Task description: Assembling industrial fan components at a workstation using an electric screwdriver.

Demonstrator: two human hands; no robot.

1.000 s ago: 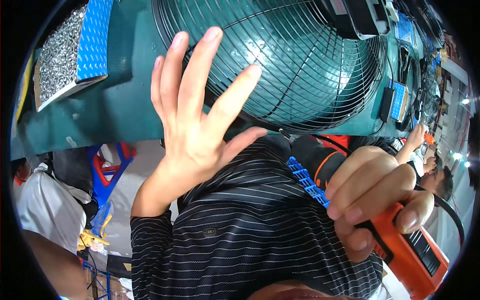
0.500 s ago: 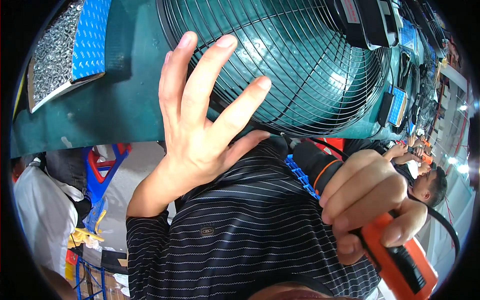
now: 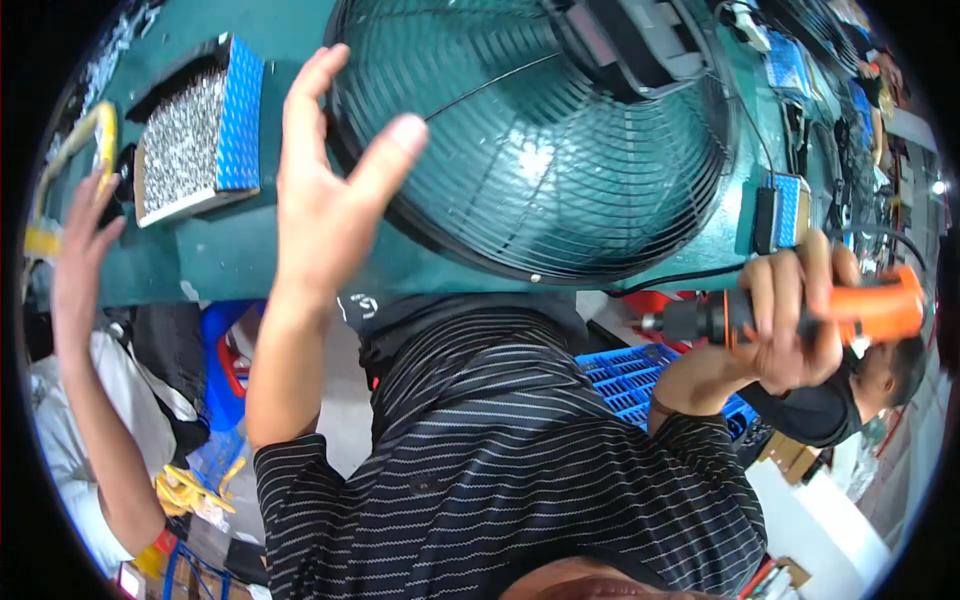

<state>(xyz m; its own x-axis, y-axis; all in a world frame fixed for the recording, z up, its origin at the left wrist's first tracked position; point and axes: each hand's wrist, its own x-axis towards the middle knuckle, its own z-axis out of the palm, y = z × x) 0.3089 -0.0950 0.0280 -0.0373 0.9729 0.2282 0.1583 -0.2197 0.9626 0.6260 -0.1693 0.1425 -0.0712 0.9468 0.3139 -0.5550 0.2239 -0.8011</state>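
A black wire fan guard (image 3: 440, 215) lies on the green table, with a dark motor housing (image 3: 640, 45) on its far part. My left hand (image 3: 335, 205) is at the left rim of this guard, thumb and fingers apart. Whether it touches the rim, I cannot tell. My right hand (image 3: 790, 325) grips an orange and black electric screwdriver (image 3: 875, 308), held off the table's near edge at the right. Its tip points left, and a black cord runs from its back end. Slight blur softens the right fingers.
Left of the guard stands a blue-and-white box (image 3: 240, 125) filled with small silver screws (image 3: 183, 140). A co-worker's hand (image 3: 85, 235) reaches toward a yellow loop-shaped thing (image 3: 105, 135) at the far left. Another person (image 3: 820, 400) is at the right. A blue plastic crate (image 3: 630, 385) is below the table.
My right hand has swung the screwdriver up and outward, its tip now pointing left. My left hand has moved left to the guard's rim. A co-worker's arm has come in at the left.
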